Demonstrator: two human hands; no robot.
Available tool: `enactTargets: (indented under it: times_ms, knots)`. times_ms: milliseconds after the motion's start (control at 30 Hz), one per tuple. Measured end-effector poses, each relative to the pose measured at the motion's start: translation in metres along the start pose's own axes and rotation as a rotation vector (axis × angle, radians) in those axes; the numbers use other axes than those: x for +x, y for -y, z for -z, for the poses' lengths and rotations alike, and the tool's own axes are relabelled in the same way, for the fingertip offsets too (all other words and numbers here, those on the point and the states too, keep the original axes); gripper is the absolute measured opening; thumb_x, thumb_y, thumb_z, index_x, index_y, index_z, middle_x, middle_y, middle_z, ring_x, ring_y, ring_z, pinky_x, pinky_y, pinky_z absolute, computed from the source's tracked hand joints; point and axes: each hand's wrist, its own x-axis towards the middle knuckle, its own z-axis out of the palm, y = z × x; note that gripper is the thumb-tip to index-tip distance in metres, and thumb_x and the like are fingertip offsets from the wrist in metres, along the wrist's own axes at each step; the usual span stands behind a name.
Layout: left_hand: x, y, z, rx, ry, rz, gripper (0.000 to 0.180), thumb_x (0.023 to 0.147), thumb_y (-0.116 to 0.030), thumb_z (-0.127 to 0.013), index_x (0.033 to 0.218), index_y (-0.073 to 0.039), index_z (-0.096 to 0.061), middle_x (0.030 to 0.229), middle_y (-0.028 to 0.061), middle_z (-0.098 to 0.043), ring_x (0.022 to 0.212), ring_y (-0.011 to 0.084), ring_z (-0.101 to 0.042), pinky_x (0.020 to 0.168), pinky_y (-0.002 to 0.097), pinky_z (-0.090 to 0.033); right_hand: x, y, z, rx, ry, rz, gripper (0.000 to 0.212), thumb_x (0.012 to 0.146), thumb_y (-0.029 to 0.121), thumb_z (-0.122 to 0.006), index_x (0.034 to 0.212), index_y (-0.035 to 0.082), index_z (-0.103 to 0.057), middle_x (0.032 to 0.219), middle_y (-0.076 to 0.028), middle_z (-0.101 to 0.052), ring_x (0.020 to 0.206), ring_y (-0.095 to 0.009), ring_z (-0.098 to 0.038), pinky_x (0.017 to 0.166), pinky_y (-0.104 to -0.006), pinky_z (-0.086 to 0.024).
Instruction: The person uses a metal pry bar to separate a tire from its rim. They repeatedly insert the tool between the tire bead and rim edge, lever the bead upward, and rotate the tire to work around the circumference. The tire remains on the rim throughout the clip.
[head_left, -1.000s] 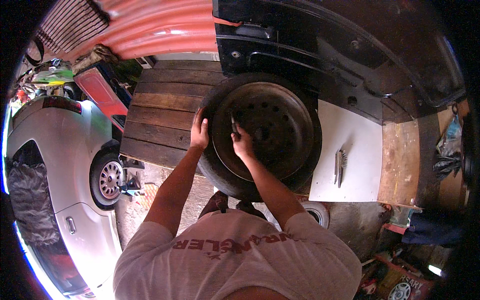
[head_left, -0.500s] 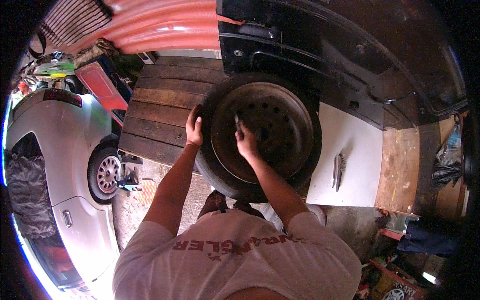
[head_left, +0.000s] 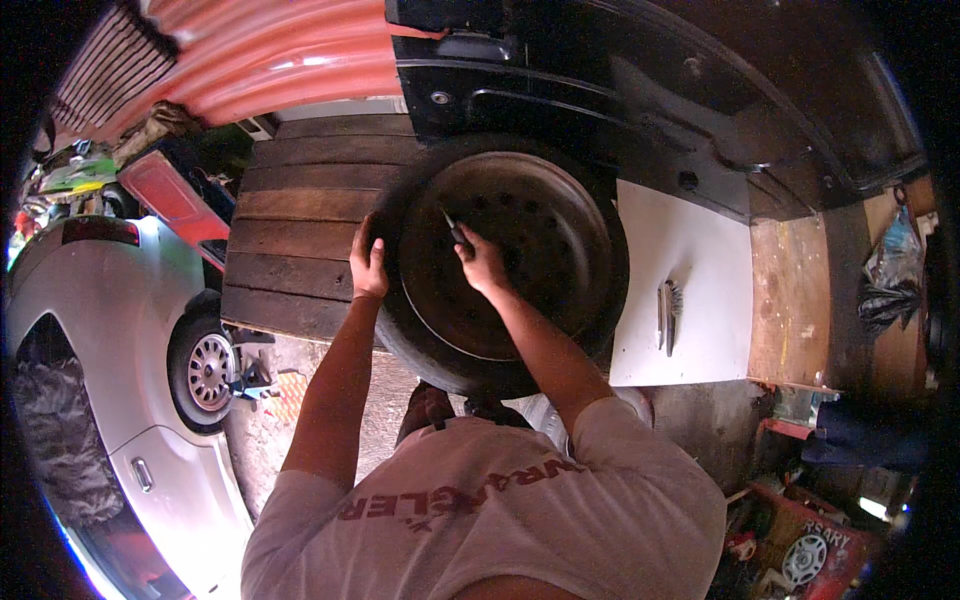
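Note:
A black tyre (head_left: 395,325) on a dark steel wheel rim (head_left: 560,290) lies flat on the bench in front of me. My right hand (head_left: 484,262) is over the dished middle of the rim, closed round a small dark-handled tool (head_left: 458,231). Its narrow pale tip points up and left, toward the rim's left side; its exact kind is too small to make out. At the tyre's left edge rests my left hand (head_left: 370,265), fingers stretched along the tyre and thumb apart.
Wooden planks (head_left: 300,210) form the bench's left part. A brush (head_left: 673,315) and a slim tool (head_left: 660,320) lie on a white board (head_left: 690,345) to the right. Behind stands a black panel (head_left: 620,110); a silver car (head_left: 120,330) is at the left.
The view has shifted slightly, moving the scene leftward. My right hand has gone a little toward the rim's far left side, and the tool now tilts more to the left. My left hand stays at the tyre.

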Motion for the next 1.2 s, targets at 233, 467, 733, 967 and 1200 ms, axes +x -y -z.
enactTargets:
  times_ms: [233,467,733,967,1200]
  knots:
    - [0.005,-0.013,-0.005,0.052,0.000,-0.023,0.057,0.095,-0.034,-0.049,0.135,0.006,-0.043,0.136,0.0219,-0.048,0.129,0.0323,-0.043,0.109,0.0385,-0.030,0.038,-0.071,0.074,-0.210,-0.497,0.081,0.042,0.087,0.019,-0.068,0.125,0.005,-0.058,0.099,-0.012,-0.068,0.086,-0.021,-0.064,0.076,-0.0360,-0.050]
    - [0.008,-0.027,-0.008,0.018,0.039,-0.045,0.054,0.096,-0.032,-0.045,0.132,0.007,-0.045,0.135,0.0233,-0.048,0.129,0.0341,-0.043,0.109,0.0391,-0.029,0.015,-0.128,0.084,0.082,-0.815,-0.068,0.042,0.089,0.015,-0.065,0.126,-0.002,-0.056,0.100,-0.014,-0.067,0.080,-0.018,-0.062,0.070,-0.0336,-0.050]
    - [0.008,-0.019,-0.017,0.044,0.048,-0.027,0.051,0.096,-0.030,-0.044,0.130,0.007,-0.047,0.135,0.0233,-0.049,0.128,0.0349,-0.043,0.109,0.0400,-0.029,0.057,-0.043,0.016,-0.116,-0.671,-0.195,0.034,0.090,0.023,-0.062,0.121,0.008,-0.062,0.098,-0.024,-0.066,0.092,-0.040,-0.063,0.078,-0.0460,-0.048]
    - [0.007,-0.012,-0.008,0.036,0.083,-0.023,0.049,0.097,-0.030,-0.043,0.130,0.006,-0.048,0.133,0.0232,-0.050,0.128,0.0351,-0.043,0.108,0.0397,-0.030,0.017,-0.024,0.049,-0.139,-0.544,-0.163,0.044,0.090,0.022,-0.063,0.131,0.010,-0.054,0.111,-0.023,-0.063,0.103,-0.039,-0.061,0.088,-0.0418,-0.048]
    - [0.019,-0.016,-0.016,-0.023,0.101,0.030,0.049,0.097,-0.028,-0.044,0.132,0.006,-0.046,0.137,0.0236,-0.046,0.130,0.0353,-0.041,0.109,0.0395,-0.029,-0.028,-0.005,0.104,-0.251,-0.711,-0.168,0.046,0.090,0.024,-0.061,0.131,0.005,-0.053,0.123,-0.024,-0.058,0.115,-0.039,-0.056,0.095,-0.0419,-0.045]
